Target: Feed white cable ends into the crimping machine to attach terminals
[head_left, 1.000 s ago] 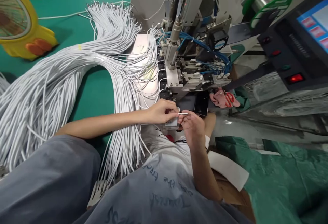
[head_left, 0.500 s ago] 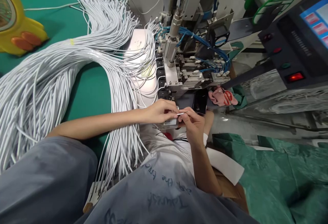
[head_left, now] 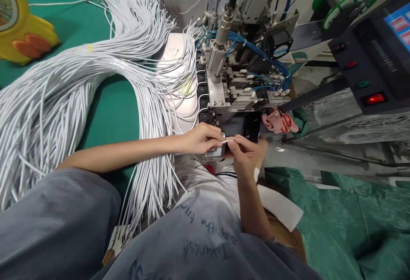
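Between my hands is the end of a thin white cable (head_left: 226, 141), pinched from both sides. My left hand (head_left: 206, 138) grips it between thumb and fingers, with the forearm lying across a bundle of white cables (head_left: 153, 118). My right hand (head_left: 245, 150) closes its thumb and forefinger on the tip. Just under the fingers sits a small box with a white label (head_left: 214, 151), partly covered by my left hand. Beyond the hands stands a metal machine (head_left: 221, 75) with several cable ends set in its black holders (head_left: 203, 103).
A dark phone (head_left: 251, 126) and a pink cloth (head_left: 278, 121) lie right of the machine's front. A control box (head_left: 378, 66) and a green wire spool (head_left: 349, 0) stand at the right. A yellow duck-shaped object (head_left: 28, 32) is on the green table (head_left: 105, 113).
My right hand's fingers have shifted slightly on the cable end, which now tilts a little more. The view has moved slightly; the cable bundle lies as before.
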The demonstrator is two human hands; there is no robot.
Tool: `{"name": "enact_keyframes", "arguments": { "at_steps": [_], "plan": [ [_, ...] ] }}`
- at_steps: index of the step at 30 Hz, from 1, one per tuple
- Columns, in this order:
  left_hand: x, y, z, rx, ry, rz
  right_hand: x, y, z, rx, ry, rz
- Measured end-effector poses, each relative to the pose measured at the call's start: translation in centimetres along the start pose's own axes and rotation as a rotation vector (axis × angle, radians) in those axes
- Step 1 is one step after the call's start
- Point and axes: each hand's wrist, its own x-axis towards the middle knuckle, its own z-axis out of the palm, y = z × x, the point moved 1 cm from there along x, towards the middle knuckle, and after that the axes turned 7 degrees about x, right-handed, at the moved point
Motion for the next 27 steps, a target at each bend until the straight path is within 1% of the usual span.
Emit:
{"name": "enact_keyframes", "arguments": {
  "at_steps": [3,5,6,7,9,11,12,14,15,16,17,19,22,24,25,27],
  "plan": [
    [-0.1,-0.1,0.0,0.049,0.025,0.026,-0.7,0.4,0.9,0.024,0.084,-0.019],
    [-0.2,-0.2,0.1,0.126,0.053,0.044,-0.8,0.1,1.0,-0.057,0.111,-0.067],
    [-0.3,-0.3,0.1,0.18,0.067,0.06,-0.8,-0.3,0.9,-0.123,0.099,-0.097],
    [-0.3,-0.4,0.2,0.25,0.079,0.083,-0.6,-0.7,0.7,-0.198,0.066,-0.126],
    [-0.5,-0.6,0.3,0.428,0.086,0.132,0.1,-1.7,0.1,-0.346,-0.047,-0.161],
    [-0.6,-0.9,0.4,0.6,0.073,0.165,1.0,-2.5,-0.6,-0.449,-0.186,-0.153],
    [-0.6,-1.0,0.4,0.653,0.064,0.178,1.4,-2.7,-1.0,-0.48,-0.253,-0.136],
    [-0.5,-1.0,0.3,0.655,0.059,0.185,2.0,-3.0,-1.4,-0.497,-0.348,-0.095],
    [-0.5,-0.9,0.3,0.607,0.067,0.177,2.2,-3.0,-1.4,-0.485,-0.364,-0.081],
    [-0.4,-0.8,0.3,0.539,0.082,0.157,2.3,-2.9,-1.4,-0.463,-0.349,-0.078],
    [-0.4,-0.7,0.3,0.461,0.103,0.123,2.2,-2.8,-1.2,-0.431,-0.307,-0.082],
    [-0.3,-0.4,0.3,0.304,0.139,0.048,1.8,-2.4,-0.6,-0.343,-0.187,-0.091],
    [-0.2,0.0,0.4,0.134,0.142,-0.031,0.9,-1.6,0.7,-0.153,-0.03,-0.08],
    [-0.2,0.3,0.2,0.128,0.125,-0.037,0.6,-1.1,1.3,-0.064,0.034,-0.067],
    [-0.1,0.3,0.0,0.176,0.105,-0.026,0.6,-0.8,1.4,-0.053,0.051,-0.054],
    [0.1,0.3,-0.6,0.356,0.051,-0.01,1.2,0.1,1.1,-0.082,0.038,-0.007]
  ]
}}
